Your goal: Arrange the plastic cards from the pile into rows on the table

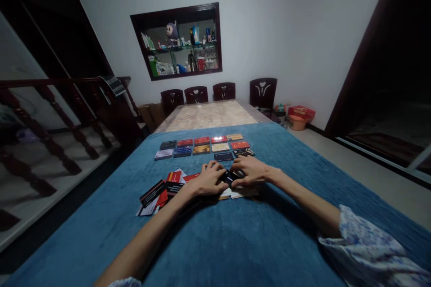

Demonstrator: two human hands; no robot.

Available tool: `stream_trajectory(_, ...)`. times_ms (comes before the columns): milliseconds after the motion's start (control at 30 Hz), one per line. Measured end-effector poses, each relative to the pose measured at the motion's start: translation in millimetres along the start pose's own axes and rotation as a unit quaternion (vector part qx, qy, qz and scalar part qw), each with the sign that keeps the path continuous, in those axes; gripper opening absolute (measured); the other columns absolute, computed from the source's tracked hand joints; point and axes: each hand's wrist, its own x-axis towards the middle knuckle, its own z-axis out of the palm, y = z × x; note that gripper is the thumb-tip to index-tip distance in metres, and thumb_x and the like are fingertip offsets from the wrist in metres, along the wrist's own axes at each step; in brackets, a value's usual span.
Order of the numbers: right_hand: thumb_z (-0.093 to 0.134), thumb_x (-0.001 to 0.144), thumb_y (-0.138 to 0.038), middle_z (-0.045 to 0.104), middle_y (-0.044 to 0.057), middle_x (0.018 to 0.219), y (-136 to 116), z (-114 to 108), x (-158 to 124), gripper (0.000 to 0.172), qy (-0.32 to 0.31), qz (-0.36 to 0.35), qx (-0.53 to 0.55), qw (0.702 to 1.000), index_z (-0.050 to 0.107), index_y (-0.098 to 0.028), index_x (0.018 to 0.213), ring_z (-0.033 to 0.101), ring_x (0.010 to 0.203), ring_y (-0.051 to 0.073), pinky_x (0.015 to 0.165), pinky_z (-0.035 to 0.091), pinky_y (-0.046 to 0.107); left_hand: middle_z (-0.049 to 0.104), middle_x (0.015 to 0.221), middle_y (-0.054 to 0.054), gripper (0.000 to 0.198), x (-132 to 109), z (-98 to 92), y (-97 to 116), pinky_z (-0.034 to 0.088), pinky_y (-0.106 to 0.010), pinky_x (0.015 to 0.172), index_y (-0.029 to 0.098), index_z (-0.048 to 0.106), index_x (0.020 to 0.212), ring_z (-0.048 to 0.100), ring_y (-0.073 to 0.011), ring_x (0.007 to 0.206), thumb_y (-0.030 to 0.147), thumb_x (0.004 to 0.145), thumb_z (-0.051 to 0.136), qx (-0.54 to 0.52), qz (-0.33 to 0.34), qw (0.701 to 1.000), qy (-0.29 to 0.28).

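Note:
A black card (229,178) lies between my two hands, over a loose heap of cards. My left hand (210,180) grips its left side with the fingers bent, thumb low and index finger above. From the right, my right hand (249,171) curls its fingers and thumb round the other side of it. Pale cards (235,193) show beneath both hands. At the left, a messy pile holds a black card with print (153,193) and a red card (174,176). Part of this pile is hidden behind my left hand and forearm.
Beyond my hands, cards lie in neat rows, among them a gold card (201,149), a blue card (182,151) and a dark blue card (223,156). A blue cloth (215,242) covers the near table. Dark chairs (263,92) stand around the bare far end.

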Motion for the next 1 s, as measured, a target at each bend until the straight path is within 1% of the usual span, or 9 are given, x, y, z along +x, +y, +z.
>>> stream_trajectory(133,0.063,0.081,-0.061,0.068,0.011,0.102,-10,-1,1,0.048,-0.022,0.015,-0.025,0.999,0.071,-0.020,0.105,0.059,0.097,0.028,0.079,0.043,0.038,0.055,0.124,-0.012,0.035,1,2.7,0,0.034,-0.054,0.101,0.021,0.064,0.115,0.038,-0.0323,0.123,0.039,0.087,0.055,-0.007,-0.008,1.000,0.013)
stream_trajectory(233,0.064,0.079,-0.059,0.067,0.012,0.104,-13,0,2,0.049,-0.028,0.028,-0.025,0.999,0.069,-0.020,0.109,0.059,0.098,0.029,0.079,0.043,0.038,0.056,0.120,-0.012,0.035,2,3.1,1,0.034,-0.054,0.100,0.020,0.064,0.114,0.039,-0.0320,0.121,0.039,0.087,0.055,-0.013,-0.008,1.000,0.021)
stream_trajectory(367,0.067,0.077,-0.051,0.065,0.011,0.106,-9,0,2,0.048,-0.033,0.027,-0.012,0.999,0.068,-0.021,0.114,0.059,0.097,0.028,0.078,0.044,0.037,0.055,0.119,-0.012,0.030,1,1.9,-1,0.035,-0.053,0.099,0.019,0.066,0.110,0.040,-0.0314,0.120,0.036,0.088,0.054,-0.012,-0.012,1.000,0.019)
stream_trajectory(500,0.070,0.072,-0.038,0.065,0.010,0.105,-3,-4,0,0.046,-0.041,0.025,0.029,0.998,0.070,-0.021,0.115,0.060,0.096,0.027,0.077,0.045,0.033,0.057,0.118,-0.010,0.027,2,2.5,-7,0.036,-0.052,0.099,0.021,0.067,0.111,0.040,-0.0300,0.120,0.031,0.089,0.055,-0.008,-0.010,1.000,0.019)
stream_trajectory(633,0.069,0.070,-0.031,0.066,0.010,0.102,5,-5,-2,0.043,-0.030,0.018,0.071,0.997,0.072,-0.017,0.111,0.060,0.094,0.025,0.077,0.046,0.032,0.061,0.114,-0.009,0.028,4,5.8,-13,0.036,-0.049,0.098,0.021,0.068,0.113,0.043,-0.0281,0.117,0.025,0.088,0.056,-0.014,0.000,0.999,0.037)
stream_trajectory(767,0.068,0.069,-0.027,0.067,0.010,0.097,12,-5,-3,0.037,-0.012,-0.001,0.092,0.996,0.074,-0.014,0.104,0.060,0.088,0.023,0.077,0.046,0.031,0.066,0.109,-0.008,0.026,5,7.9,-17,0.037,-0.047,0.096,0.021,0.070,0.110,0.046,-0.0273,0.115,0.022,0.088,0.057,-0.016,0.022,0.998,0.059)
stream_trajectory(900,0.065,0.072,-0.023,0.070,0.008,0.091,18,-7,-5,0.029,0.007,-0.020,0.109,0.994,0.076,-0.016,0.097,0.062,0.084,0.021,0.078,0.047,0.030,0.068,0.104,-0.008,0.024,5,7.0,-20,0.036,-0.044,0.095,0.021,0.071,0.106,0.049,-0.0262,0.115,0.019,0.089,0.055,-0.007,0.055,0.994,0.090)
stream_trajectory(1000,0.062,0.076,-0.021,0.071,0.007,0.088,23,-9,-7,0.024,0.025,-0.019,0.120,0.992,0.077,-0.017,0.094,0.063,0.081,0.019,0.075,0.046,0.029,0.069,0.100,-0.008,0.022,6,6.5,-22,0.037,-0.043,0.093,0.019,0.070,0.102,0.051,-0.0259,0.114,0.014,0.089,0.053,0.001,0.062,0.991,0.116)
